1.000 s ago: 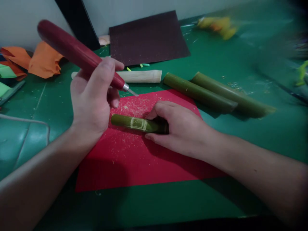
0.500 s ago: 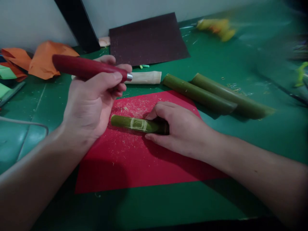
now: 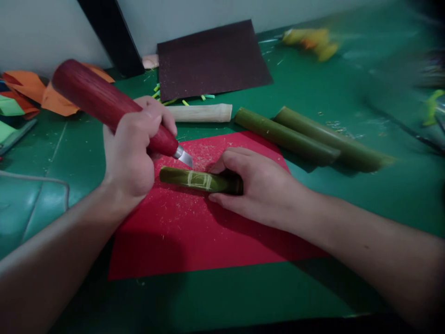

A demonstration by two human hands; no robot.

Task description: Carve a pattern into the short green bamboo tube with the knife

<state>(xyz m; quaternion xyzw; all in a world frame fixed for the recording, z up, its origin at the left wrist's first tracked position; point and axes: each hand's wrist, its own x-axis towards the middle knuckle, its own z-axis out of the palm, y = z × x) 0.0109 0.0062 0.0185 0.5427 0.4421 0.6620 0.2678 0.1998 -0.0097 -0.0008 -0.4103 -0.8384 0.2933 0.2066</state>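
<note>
My left hand (image 3: 135, 134) is closed around the dark red handle of a carving knife (image 3: 100, 102). Its short, slanted metal blade points down to the right, with the tip close to the upper edge of a green bamboo piece (image 3: 181, 178); whether it touches I cannot tell. Pale lines scratched into the bamboo form a box-like mark near its middle. My right hand (image 3: 250, 181) grips the bamboo's right end between thumb and fingers. The bamboo lies on a red sheet (image 3: 167, 250) strewn with fine pale shavings.
Two green bamboo lengths (image 3: 288, 137) lie at the right, beside a peeled pale bamboo stick (image 3: 205, 112). Behind is a dark brown sheet (image 3: 213, 60). Folded orange paper (image 3: 24, 86) sits at left, near a grey cord (image 3: 34, 176). A yellow object (image 3: 309, 41) lies far back.
My left hand has turned over, swinging the knife from nearly level to slanting downward; its blade now shows near the bamboo. My right hand and the bamboo have stayed in place.
</note>
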